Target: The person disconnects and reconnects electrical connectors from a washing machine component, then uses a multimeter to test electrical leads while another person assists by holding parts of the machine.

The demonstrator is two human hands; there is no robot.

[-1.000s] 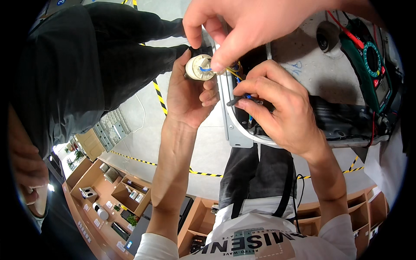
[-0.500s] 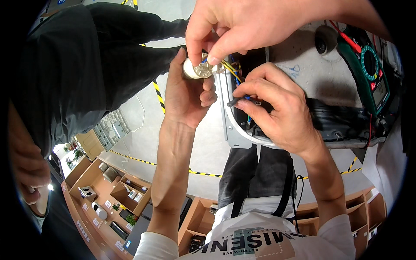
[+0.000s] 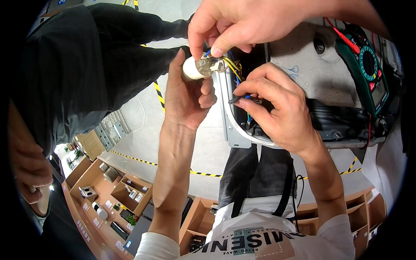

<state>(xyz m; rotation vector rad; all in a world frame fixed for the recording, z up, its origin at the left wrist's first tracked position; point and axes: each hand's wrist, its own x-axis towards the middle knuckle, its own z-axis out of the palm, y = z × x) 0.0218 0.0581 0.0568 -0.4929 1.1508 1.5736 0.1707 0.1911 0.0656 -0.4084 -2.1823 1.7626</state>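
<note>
My left hand (image 3: pixel 187 97) is wrapped round a white cylindrical capacitor (image 3: pixel 193 69), its terminal end tilted up to the right. A co-worker's hand (image 3: pixel 242 30) comes from the upper right and pinches a blue wire (image 3: pixel 207 53) at that end. Yellow wires (image 3: pixel 232 65) run from the capacitor's terminals toward the machine. Right of it, my right hand (image 3: pixel 277 104) closes thumb and fingertips on a small black wire connector (image 3: pixel 234 100) beside blue wiring. Part of the connector is hidden by my fingers.
An opened machine with a concrete block (image 3: pixel 299 65) and a white frame edge (image 3: pixel 228 110) lies right. A green multimeter (image 3: pixel 372 78) with a red probe rests on it. Another person in dark clothes (image 3: pixel 69 78) stands left. Shelving (image 3: pixel 82 199) is at lower left; striped tape (image 3: pixel 206 174) marks the floor.
The capacitor's terminal end has turned in my left hand and shows more clearly. The co-worker's fingers have shifted slightly right with the blue wire. My right hand has barely moved.
</note>
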